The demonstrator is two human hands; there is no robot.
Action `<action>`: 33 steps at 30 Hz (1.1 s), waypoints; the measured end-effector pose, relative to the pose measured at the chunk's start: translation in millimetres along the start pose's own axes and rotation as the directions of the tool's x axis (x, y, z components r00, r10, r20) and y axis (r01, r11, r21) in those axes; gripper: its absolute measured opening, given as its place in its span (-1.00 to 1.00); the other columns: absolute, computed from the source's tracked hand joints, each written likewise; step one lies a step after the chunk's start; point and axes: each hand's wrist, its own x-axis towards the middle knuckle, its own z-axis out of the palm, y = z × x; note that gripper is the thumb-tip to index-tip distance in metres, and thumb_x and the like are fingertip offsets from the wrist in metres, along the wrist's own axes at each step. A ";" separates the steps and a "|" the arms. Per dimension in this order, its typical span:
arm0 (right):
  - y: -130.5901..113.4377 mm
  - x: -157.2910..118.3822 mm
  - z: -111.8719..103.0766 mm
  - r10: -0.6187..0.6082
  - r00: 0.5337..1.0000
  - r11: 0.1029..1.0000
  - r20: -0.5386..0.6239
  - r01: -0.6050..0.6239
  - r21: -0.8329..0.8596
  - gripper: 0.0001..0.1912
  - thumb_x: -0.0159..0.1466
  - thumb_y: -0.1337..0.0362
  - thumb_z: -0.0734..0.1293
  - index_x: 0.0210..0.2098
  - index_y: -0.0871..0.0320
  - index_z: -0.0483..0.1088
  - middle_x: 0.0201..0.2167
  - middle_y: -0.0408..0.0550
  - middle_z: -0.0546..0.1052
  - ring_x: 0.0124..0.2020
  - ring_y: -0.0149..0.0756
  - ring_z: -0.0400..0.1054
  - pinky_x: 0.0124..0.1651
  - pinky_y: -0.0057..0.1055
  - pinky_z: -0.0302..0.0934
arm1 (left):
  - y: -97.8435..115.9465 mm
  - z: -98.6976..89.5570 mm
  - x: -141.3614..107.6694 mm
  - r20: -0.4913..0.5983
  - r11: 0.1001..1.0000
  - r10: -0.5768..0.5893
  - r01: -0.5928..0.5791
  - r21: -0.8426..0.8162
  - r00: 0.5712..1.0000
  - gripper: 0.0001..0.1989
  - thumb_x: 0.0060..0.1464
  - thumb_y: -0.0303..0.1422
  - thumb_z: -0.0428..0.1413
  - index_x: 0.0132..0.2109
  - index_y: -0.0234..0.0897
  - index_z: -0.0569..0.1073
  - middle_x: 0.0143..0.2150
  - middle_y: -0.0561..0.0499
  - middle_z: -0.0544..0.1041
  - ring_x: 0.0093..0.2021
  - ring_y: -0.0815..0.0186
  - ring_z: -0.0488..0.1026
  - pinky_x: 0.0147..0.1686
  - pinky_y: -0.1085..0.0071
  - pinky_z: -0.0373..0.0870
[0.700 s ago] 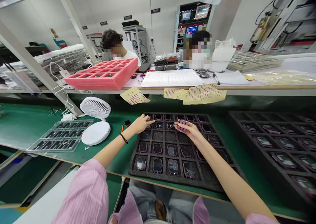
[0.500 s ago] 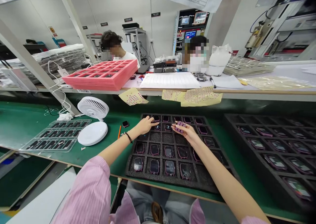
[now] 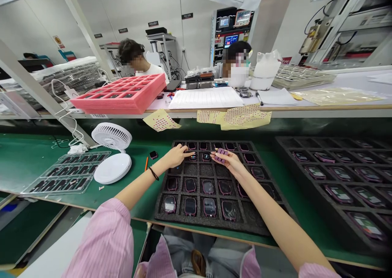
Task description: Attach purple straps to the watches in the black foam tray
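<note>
Green tabletop (image 3: 137,202) of a factory workbench carries a black foam tray (image 3: 190,220) holding rows of pink-cased smartwatches (image 3: 190,184). Left hand (image 3: 176,156) reaches over the far rows, its fingers (image 3: 186,152) extended and holding nothing, tips at a lit-faced watch (image 3: 192,157). Right hand (image 3: 228,161) pinches a small bundle of purple pieces (image 3: 221,155), its long axis slanting across the palm side. Another lit-faced watch (image 3: 206,156) sits between both hands, in the same row.

Bright, even light, soft shadows, and strong wide-angle curving toward the darkened corners.
</note>
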 end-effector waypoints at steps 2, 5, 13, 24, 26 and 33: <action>-0.4 -0.5 0.1 -0.002 1.000 1.000 -0.004 0.002 0.006 -0.64 -0.16 0.34 0.58 -0.34 0.20 0.52 -0.30 0.02 0.63 -0.25 -0.14 0.54 -0.01 -0.18 0.40 | 3.0 -0.8 9.4 -0.001 1.000 -0.018 0.018 -0.001 1.000 -0.47 0.20 -0.52 -0.20 0.28 -0.13 0.21 -0.04 -0.15 0.32 -0.19 0.18 0.19 -0.13 0.26 0.22; -2.5 -0.9 0.3 0.000 1.000 1.000 -0.023 0.001 0.016 -0.61 -0.16 0.34 0.58 -0.31 0.19 0.53 -0.30 0.01 0.63 -0.26 -0.14 0.54 -0.02 -0.19 0.40 | 11.8 0.8 28.0 -0.004 1.000 -0.011 0.011 -0.010 1.000 -0.47 0.20 -0.50 -0.19 0.28 -0.11 0.20 -0.03 -0.15 0.32 -0.18 0.17 0.20 -0.16 0.27 0.24; -3.9 2.3 -1.1 -0.007 1.000 1.000 -0.029 0.008 0.010 -0.60 -0.20 0.32 0.59 -0.34 0.18 0.53 -0.33 -0.02 0.63 -0.24 -0.14 0.54 -0.03 -0.22 0.41 | 26.3 12.7 60.0 0.002 1.000 0.002 -0.002 -0.002 1.000 -0.48 0.19 -0.52 -0.16 0.25 -0.10 0.24 0.01 -0.16 0.33 -0.14 0.16 0.24 -0.21 0.29 0.27; -7.2 2.5 -4.6 -0.038 0.999 0.998 -0.029 0.039 0.050 -0.65 -0.14 0.33 0.57 -0.34 0.17 0.51 -0.31 0.02 0.63 -0.22 -0.08 0.54 0.03 -0.13 0.38 | 25.7 -3.4 35.5 -0.038 0.997 0.075 -0.075 -0.001 0.996 -0.47 0.19 -0.51 -0.15 0.27 -0.08 0.21 -0.02 -0.15 0.33 -0.17 0.18 0.23 -0.15 0.28 0.24; -7.2 2.7 -5.3 -0.046 0.998 0.998 -0.034 0.048 0.045 -0.66 -0.13 0.33 0.57 -0.34 0.17 0.50 -0.31 0.03 0.63 -0.20 -0.06 0.53 0.04 -0.11 0.37 | 24.3 -4.2 38.4 -0.046 0.999 0.050 -0.050 -0.003 0.998 -0.49 0.19 -0.50 -0.14 0.26 -0.10 0.22 -0.01 -0.16 0.33 -0.16 0.17 0.23 -0.14 0.27 0.24; -12.4 5.7 -9.1 -0.067 0.994 0.997 -0.082 0.071 0.043 -0.64 -0.16 0.33 0.57 -0.35 0.17 0.50 -0.33 0.01 0.63 -0.20 -0.08 0.54 0.05 -0.12 0.36 | 32.3 1.9 55.0 -0.031 1.000 0.014 -0.015 -0.017 0.999 -0.48 0.19 -0.52 -0.16 0.25 -0.07 0.25 0.00 -0.16 0.32 -0.15 0.15 0.24 -0.19 0.27 0.26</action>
